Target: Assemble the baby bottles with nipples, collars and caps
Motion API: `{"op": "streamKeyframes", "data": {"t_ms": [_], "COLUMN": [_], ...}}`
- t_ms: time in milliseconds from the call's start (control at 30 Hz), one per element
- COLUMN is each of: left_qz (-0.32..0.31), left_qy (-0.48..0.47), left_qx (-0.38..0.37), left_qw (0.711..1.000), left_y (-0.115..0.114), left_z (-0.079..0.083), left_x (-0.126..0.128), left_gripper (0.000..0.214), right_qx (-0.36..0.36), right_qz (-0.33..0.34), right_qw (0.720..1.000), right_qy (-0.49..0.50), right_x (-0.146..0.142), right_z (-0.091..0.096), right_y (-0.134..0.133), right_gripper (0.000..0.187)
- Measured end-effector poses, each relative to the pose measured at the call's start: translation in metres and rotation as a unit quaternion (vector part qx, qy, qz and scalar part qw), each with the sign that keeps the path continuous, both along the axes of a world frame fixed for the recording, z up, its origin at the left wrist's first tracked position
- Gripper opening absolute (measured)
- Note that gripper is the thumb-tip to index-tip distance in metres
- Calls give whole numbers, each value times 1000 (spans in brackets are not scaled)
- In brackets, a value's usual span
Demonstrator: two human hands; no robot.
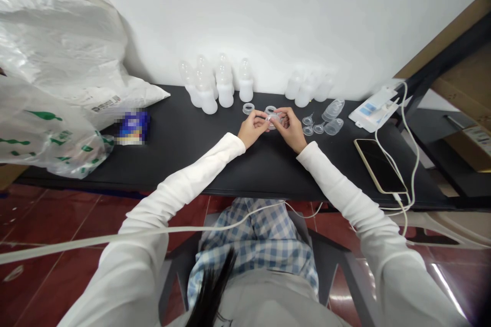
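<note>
My left hand (252, 128) and my right hand (290, 126) meet over the black table (184, 148), both pinching a small clear plastic ring part (272, 120) between the fingertips. Two loose clear rings (248, 108) lie just beyond the hands. Several white translucent bottles (215, 87) stand in a cluster along the wall, with a few more bottles (309, 89) to their right. Small clear teats (312, 125) and clear caps (333, 116) lie to the right of my right hand.
Large white plastic bags (49, 87) cover the table's left end, beside a small blue packet (132, 127). A phone (379, 164) with a white cable (412, 163) and a white pack (374, 110) lie at the right. A dark shelf frame (452, 61) stands further right.
</note>
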State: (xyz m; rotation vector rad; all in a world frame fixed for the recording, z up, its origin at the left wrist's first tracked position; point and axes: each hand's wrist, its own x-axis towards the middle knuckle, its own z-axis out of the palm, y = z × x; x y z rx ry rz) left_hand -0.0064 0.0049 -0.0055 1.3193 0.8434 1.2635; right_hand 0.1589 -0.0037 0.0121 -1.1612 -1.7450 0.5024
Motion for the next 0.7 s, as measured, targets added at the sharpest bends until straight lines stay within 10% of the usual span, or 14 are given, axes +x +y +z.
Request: {"op": "streamKeyframes", "data": {"t_ms": [700], "left_qz": [25], "left_qy": [61], "left_qx": [10], "left_qw": [998], "left_y": [4], "left_z": [3], "left_x": [-4], "left_gripper": [21], "right_qx": [-41], "right_qz": [43], "right_qw": [994], "right_qy": [96], "right_x": [-8], "right_z": [-11], "right_y": [1], "right_gripper": [36]}}
